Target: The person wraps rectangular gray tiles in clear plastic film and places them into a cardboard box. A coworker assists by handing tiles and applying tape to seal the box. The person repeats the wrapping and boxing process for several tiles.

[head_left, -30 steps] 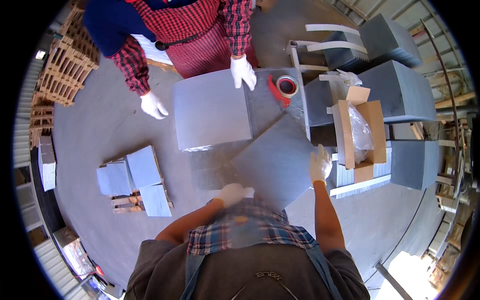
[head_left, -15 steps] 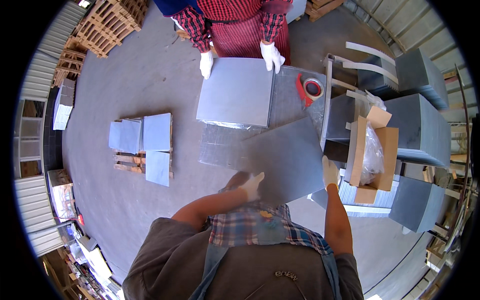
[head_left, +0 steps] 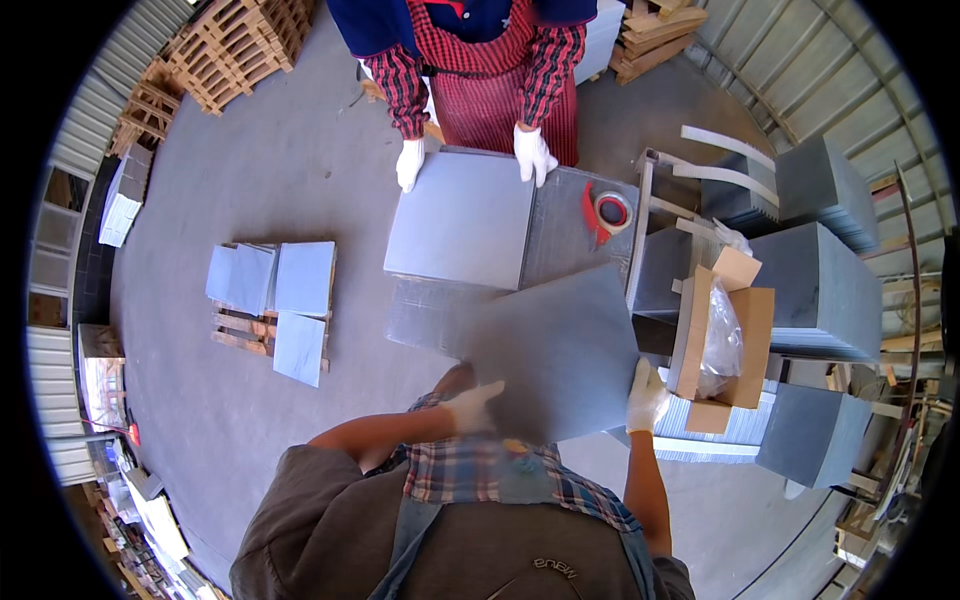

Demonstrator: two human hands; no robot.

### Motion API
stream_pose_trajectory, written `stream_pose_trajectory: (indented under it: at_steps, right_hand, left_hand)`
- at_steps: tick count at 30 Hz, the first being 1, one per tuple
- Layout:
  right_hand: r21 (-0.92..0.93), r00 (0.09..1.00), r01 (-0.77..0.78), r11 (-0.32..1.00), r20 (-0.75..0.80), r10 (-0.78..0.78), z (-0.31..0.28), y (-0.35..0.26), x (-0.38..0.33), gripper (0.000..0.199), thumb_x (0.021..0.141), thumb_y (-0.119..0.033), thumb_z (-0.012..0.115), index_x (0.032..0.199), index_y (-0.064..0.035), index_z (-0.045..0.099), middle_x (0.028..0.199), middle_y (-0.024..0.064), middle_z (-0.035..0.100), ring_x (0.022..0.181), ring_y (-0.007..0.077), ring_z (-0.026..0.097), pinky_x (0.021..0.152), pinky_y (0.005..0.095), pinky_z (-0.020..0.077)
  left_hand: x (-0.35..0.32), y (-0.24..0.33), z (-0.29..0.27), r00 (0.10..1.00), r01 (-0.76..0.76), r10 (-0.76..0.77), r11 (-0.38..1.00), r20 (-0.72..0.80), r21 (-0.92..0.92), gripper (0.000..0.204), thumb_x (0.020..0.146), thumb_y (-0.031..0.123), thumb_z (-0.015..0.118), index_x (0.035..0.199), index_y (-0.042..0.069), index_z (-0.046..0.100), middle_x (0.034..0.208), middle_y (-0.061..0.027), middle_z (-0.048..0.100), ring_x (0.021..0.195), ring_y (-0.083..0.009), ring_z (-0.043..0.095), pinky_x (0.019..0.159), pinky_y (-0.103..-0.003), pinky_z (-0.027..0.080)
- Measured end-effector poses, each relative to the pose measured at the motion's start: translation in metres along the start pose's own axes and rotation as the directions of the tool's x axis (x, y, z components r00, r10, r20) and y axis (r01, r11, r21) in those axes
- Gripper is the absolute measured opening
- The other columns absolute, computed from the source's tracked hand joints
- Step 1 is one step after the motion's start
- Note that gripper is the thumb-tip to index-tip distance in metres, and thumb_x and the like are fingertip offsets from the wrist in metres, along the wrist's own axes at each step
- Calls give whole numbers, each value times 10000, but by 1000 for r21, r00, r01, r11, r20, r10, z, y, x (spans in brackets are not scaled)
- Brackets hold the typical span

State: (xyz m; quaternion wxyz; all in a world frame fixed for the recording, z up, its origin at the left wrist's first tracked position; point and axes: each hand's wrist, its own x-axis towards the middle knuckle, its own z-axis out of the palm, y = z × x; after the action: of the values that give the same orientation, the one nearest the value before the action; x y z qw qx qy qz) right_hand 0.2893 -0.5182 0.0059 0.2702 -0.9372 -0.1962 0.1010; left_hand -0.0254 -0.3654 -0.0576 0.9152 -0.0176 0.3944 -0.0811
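Observation:
A grey square slab point(head_left: 560, 345), like a stone or ceramic tile, is held between my two gloved hands, tilted over the near right part of the worktable point(head_left: 570, 230). My left hand point(head_left: 472, 408) is at its near left edge, thumb showing and the other fingers hidden or smeared. With my right hand point(head_left: 647, 398) I grip its right edge. Across the table a co-worker's white-gloved hands point(head_left: 535, 155) rest on the far corners of another slab point(head_left: 460, 220), which lies flat. A red tape dispenser point(head_left: 608, 215) lies right of that slab.
An open cardboard box point(head_left: 755, 330) with clear plastic stands right of the table, among stacked slabs point(head_left: 815, 285) on a rack. On the floor at left, a pallet point(head_left: 243, 335) carries several slabs point(head_left: 305, 278). More wooden pallets point(head_left: 235, 50) are piled at the far left.
The whole view has shifted, so the table and worker appear lower. The held slab stays between my hands, slightly nearer my body. The co-worker's hands stay on the other slab.

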Motion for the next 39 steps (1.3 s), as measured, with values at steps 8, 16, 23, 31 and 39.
stream_pose_trajectory:
  at_steps: [8, 16, 23, 31, 39]
  right_hand:
    - [78, 1000, -6, 997, 23, 4, 49, -82, -7, 507, 985, -504, 493, 918, -72, 751, 802, 203, 706, 738, 406, 686, 699, 465, 530]
    - [49, 985, -146, 988, 99, 141, 106, -146, -28, 583, 1002, -533, 444, 976, -37, 749, 865, 224, 715, 804, 407, 694, 741, 484, 517]
    - [105, 958, -275, 956, 116, 263, 155, -187, -40, 606, 993, -550, 444, 1015, -25, 745, 956, 254, 704, 888, 447, 677, 794, 513, 500]
    - [62, 923, -365, 929, 158, 352, 186, -227, -24, 629, 997, -568, 408, 1032, -37, 744, 992, 242, 713, 945, 425, 680, 843, 495, 502]
    - [-119, 947, -117, 986, 286, 147, 206, -233, -2, 606, 1019, -540, 327, 956, -62, 694, 965, 230, 707, 947, 447, 656, 823, 542, 490]
  left_hand:
    - [-55, 70, 3, 779, -430, 549, 819, -303, 380, 506, 1001, 356, 595, 1367, 13, 530, 1291, -151, 612, 1141, -292, 621, 936, -410, 525]
    - [-97, 152, -5, 601, -415, 663, 736, -446, 535, 594, 940, 377, 669, 1350, -31, 534, 1246, -152, 615, 1094, -261, 607, 887, -380, 518]
    - [-112, 224, -10, 492, -399, 748, 648, -445, 649, 522, 906, 379, 696, 1151, -80, 653, 1003, -120, 680, 885, -214, 641, 773, -382, 522]
    - [-95, 292, -29, 365, -221, 831, 516, -421, 827, 586, 865, 503, 649, 1048, -50, 711, 899, -158, 693, 842, -261, 652, 764, -409, 499]
    - [-104, 352, -14, 357, 261, 887, 207, -293, 943, 715, 900, 637, 502, 1078, -19, 724, 1086, -303, 692, 1095, -453, 645, 948, -495, 484]
